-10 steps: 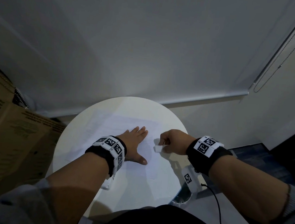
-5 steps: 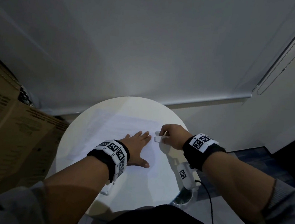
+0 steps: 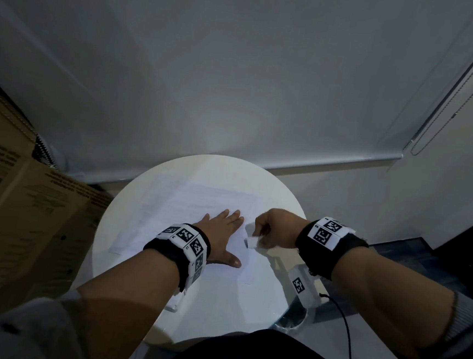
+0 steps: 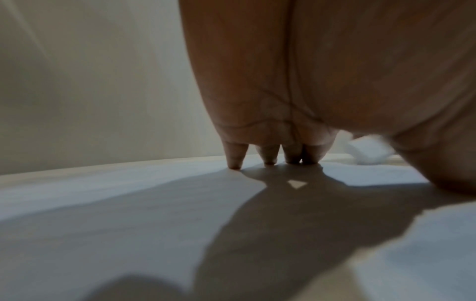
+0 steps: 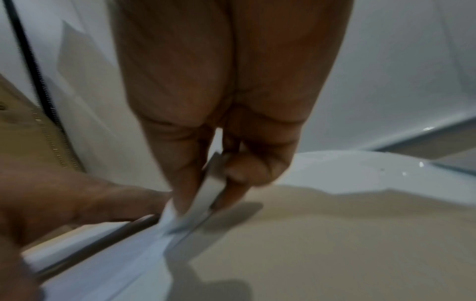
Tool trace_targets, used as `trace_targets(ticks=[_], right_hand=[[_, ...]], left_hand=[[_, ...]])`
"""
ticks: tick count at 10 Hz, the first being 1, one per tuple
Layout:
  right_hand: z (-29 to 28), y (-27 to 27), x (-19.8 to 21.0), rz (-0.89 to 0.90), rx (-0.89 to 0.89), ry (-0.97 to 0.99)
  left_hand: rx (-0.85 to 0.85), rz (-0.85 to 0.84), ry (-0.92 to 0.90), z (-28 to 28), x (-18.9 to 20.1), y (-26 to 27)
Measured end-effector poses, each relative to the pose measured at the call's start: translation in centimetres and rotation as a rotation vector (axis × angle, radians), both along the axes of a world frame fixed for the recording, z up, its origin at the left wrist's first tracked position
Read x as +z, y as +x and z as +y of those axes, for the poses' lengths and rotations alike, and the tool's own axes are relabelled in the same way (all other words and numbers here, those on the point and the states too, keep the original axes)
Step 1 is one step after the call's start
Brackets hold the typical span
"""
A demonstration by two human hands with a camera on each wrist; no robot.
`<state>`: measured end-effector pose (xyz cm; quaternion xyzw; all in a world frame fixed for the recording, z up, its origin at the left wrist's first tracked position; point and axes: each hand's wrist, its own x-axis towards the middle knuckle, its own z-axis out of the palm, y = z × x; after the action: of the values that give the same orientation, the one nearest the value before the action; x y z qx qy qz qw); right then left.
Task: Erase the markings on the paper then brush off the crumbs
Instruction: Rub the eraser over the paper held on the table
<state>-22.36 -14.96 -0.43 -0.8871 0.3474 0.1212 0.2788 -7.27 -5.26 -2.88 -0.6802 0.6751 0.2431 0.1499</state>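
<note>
Paper point(image 3: 198, 207) lay flat on round white desk point(image 3: 219, 301), pinned under flat, open-fingered left hand point(image 3: 222, 229). Eraser point(image 3: 252, 241) sat pinched in right hand point(image 3: 276, 228) grip, touching the sheet's right edge, just right of the left thumb; markings presumably leftward, too faint to confirm.

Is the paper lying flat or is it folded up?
Spread flat. The paper lies on the round table, the left hand pressing it with straight fingers.
</note>
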Motion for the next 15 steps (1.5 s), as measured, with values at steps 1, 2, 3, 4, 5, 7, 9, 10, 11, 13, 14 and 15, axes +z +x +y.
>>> trace_targets(ticks=[1, 2, 3, 4, 5, 7, 9, 10, 11, 13, 14, 15], right_hand=[[0.38, -0.25, 0.05, 0.013, 0.025, -0.019], [-0.13, -0.35, -0.14, -0.067, -0.076, -0.106], [0.19, -0.68, 0.04, -0.013, -0.02, -0.015], [0.64, -0.86, 0.31, 0.037, 0.032, 0.044], [0.03, -0.74, -0.01, -0.043, -0.039, -0.078], [0.37, -0.86, 0.39, 0.052, 0.046, 0.049], [-0.27, -0.52, 0.54, -0.006, 0.01, -0.055], [0.41, -0.87, 0.55, 0.057, 0.081, 0.038], [0.17, -0.82, 0.27, -0.011, 0.0, -0.06], [0.62, -0.98, 0.15, 0.015, -0.007, 0.062], [0.2, -0.95, 0.09, -0.057, -0.085, -0.053], [0.37, -1.01, 0.29, 0.013, -0.028, 0.076]], left_hand=[[0.001, -0.006, 0.008, -0.08, -0.09, -0.02], [0.01, 0.002, 0.008, -0.05, -0.22, 0.02], [0.02, 0.018, 0.001, -0.03, -0.32, 0.04], [0.025, 0.029, -0.006, -0.04, -0.27, -0.01], [0.037, 0.038, -0.012, 0.08, -0.33, -0.04], [0.043, 0.049, -0.024, 0.2, -0.32, -0.08], [0.047, 0.047, -0.019, 0.27, -0.38, -0.04], [0.044, 0.046, -0.016, 0.16, -0.37, -0.06], [0.045, 0.052, -0.022, 0.19, -0.31, -0.09], [0.049, 0.055, -0.029, 0.19, -0.35, -0.07], [0.045, 0.05, -0.026, 0.26, -0.25, -0.11], [0.046, 0.052, -0.024, 0.32, -0.17, -0.14]])
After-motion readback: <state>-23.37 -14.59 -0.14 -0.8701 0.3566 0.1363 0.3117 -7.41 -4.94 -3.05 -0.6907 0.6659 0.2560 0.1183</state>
